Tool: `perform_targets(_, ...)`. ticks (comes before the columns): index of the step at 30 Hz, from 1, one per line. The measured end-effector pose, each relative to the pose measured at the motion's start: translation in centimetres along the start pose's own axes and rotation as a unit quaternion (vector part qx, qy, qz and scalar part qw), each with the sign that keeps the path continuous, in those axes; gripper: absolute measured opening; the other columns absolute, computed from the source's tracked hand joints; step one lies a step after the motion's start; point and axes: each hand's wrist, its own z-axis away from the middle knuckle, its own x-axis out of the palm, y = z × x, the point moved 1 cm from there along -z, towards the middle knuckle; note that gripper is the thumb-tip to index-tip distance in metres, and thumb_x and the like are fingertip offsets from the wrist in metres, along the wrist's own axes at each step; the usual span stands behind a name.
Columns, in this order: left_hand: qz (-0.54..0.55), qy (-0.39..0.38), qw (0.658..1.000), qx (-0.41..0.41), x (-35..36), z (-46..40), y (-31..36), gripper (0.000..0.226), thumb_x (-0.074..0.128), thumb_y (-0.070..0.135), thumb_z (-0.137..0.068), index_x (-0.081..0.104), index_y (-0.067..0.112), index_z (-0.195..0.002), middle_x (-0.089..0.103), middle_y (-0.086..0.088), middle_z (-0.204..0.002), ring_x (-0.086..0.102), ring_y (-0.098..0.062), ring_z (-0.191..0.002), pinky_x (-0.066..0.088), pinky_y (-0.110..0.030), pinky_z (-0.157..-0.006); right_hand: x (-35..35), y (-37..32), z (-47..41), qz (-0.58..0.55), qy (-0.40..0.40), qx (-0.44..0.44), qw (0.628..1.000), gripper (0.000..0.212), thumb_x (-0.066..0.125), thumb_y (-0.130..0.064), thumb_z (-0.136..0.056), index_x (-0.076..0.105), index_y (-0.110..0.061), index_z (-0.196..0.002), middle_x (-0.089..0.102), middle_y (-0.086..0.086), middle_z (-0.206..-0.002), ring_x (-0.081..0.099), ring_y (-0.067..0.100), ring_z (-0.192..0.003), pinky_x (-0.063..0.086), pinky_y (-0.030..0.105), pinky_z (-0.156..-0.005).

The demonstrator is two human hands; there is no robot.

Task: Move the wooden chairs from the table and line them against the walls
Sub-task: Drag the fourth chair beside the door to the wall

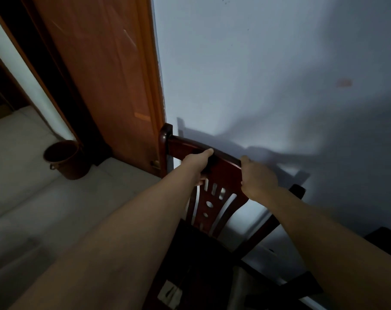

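Fingers of the left hand (pixel 198 163) and right hand (pixel 258 179) are wrapped around the top rail of the wooden chair (pixel 214 198), close beside the wall (pixel 257 74). It looks stiff and rather heavy; this rail seems the best hold.

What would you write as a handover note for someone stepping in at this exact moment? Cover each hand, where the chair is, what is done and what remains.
Left hand: gripping the top rail of the wooden chair.
Right hand: gripping the same rail, on the right side.
Chair: its back faces the wall, close to it, beside the door frame. A brown bin stands to the left.
Done: this chair is brought to the wall.
Left: probably settle and release it; other chairs are out of view.
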Motion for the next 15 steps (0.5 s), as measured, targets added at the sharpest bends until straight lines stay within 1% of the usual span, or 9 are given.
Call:
perform_targets(2,-0.027,0.009,1.0,0.013,-0.9,0.7,-0.5,0.058,0.059,0.037,-0.089,0.043,0.005,-0.134,0.054,-0.014,-0.133,0.055,-0.03,-0.116,0.043,-0.037,-0.086,0.1,-0.4,0.5,-0.004,-0.026,-0.003,1.0,0.059,0.069,-0.016,-0.081,0.034,-0.008,-0.127,0.049,0.017,-0.126,0.051,0.034,-0.113,0.046,0.039,-0.082)
perform_targets(3,-0.039,0.011,0.999,0.023,-1.4,1.1,-0.7,0.058,0.058,0.036,-0.09,0.042,0.003,-0.135,0.052,-0.014,-0.136,0.051,-0.031,-0.121,0.041,-0.036,-0.088,0.0,-0.6,0.8,-0.001,-0.038,-0.006,0.999,0.067,0.071,-0.021,-0.079,0.03,-0.008,-0.131,0.044,0.018,-0.131,0.046,0.034,-0.119,0.044,0.041,-0.09)
perform_targets(5,-0.052,0.017,0.998,0.036,-2.6,1.9,-1.1,0.06,0.057,0.034,-0.091,0.039,0.001,-0.138,0.045,-0.015,-0.142,0.044,-0.033,-0.128,0.038,-0.036,-0.097,-0.4,-1.2,1.4,0.007,-0.053,-0.013,0.999,0.081,0.072,-0.03,-0.078,0.022,-0.009,-0.139,0.036,0.018,-0.139,0.037,0.035,-0.128,0.038,0.045,-0.101)
perform_targets(7,-0.059,0.017,0.997,0.036,-3.8,2.9,-1.2,0.063,0.056,0.036,-0.091,0.036,0.001,-0.14,0.039,-0.017,-0.146,0.039,-0.034,-0.132,0.035,-0.039,-0.103,-0.9,-2.1,2.1,0.014,-0.068,-0.02,0.997,0.091,0.07,-0.036,-0.079,0.012,-0.013,-0.146,0.027,0.02,-0.146,0.026,0.038,-0.135,0.03,0.049,-0.11)
perform_targets(8,-0.063,0.018,0.997,0.037,-4.4,3.6,-1.2,0.066,0.056,0.038,-0.091,0.034,0.001,-0.141,0.037,-0.017,-0.148,0.037,-0.034,-0.134,0.033,-0.041,-0.105,-1.1,-2.7,2.6,0.015,-0.072,-0.024,0.997,0.093,0.068,-0.038,-0.08,0.009,-0.016,-0.148,0.022,0.021,-0.149,0.021,0.039,-0.138,0.027,0.05,-0.112)
perform_targets(10,-0.065,0.022,0.996,0.05,-5.9,5.3,-1.1,0.068,0.055,0.039,-0.091,0.032,0.002,-0.143,0.035,-0.017,-0.149,0.035,-0.033,-0.135,0.031,-0.041,-0.107,-1.6,-4.2,3.7,0.0,-0.072,-0.032,0.997,0.092,0.068,-0.036,-0.081,0.01,-0.018,-0.149,0.017,0.021,-0.152,0.015,0.039,-0.141,0.025,0.05,-0.113)
perform_targets(12,-0.063,0.034,0.995,0.069,-7.6,7.2,-1.0,0.063,0.054,0.036,-0.091,0.038,0.0,-0.14,0.042,-0.018,-0.145,0.04,-0.032,-0.132,0.033,-0.038,-0.106,-1.9,-5.9,4.8,-0.032,-0.083,-0.042,0.995,0.09,0.069,-0.033,-0.081,0.012,-0.018,-0.149,0.014,0.019,-0.154,0.014,0.036,-0.142,0.025,0.048,-0.112)
perform_targets(13,-0.063,0.042,0.994,0.077,-8.7,8.1,-1.1,0.059,0.054,0.035,-0.091,0.043,-0.001,-0.137,0.046,-0.017,-0.141,0.044,-0.03,-0.129,0.036,-0.034,-0.103,-2.0,-6.9,5.3,-0.045,-0.091,-0.05,0.994,0.09,0.069,-0.032,-0.081,0.012,-0.018,-0.149,0.012,0.018,-0.155,0.013,0.036,-0.142,0.025,0.048,-0.113)
perform_targets(15,-0.065,0.058,0.993,0.078,-11.2,9.8,-1.3,0.055,0.053,0.035,-0.092,0.048,0.0,-0.134,0.05,-0.014,-0.138,0.047,-0.028,-0.125,0.036,-0.029,-0.092,-2.3,-8.9,6.3,-0.06,-0.101,-0.074,0.99,0.088,0.068,-0.031,-0.082,0.013,-0.017,-0.149,0.012,0.018,-0.154,0.014,0.036,-0.142,0.028,0.047,-0.112)
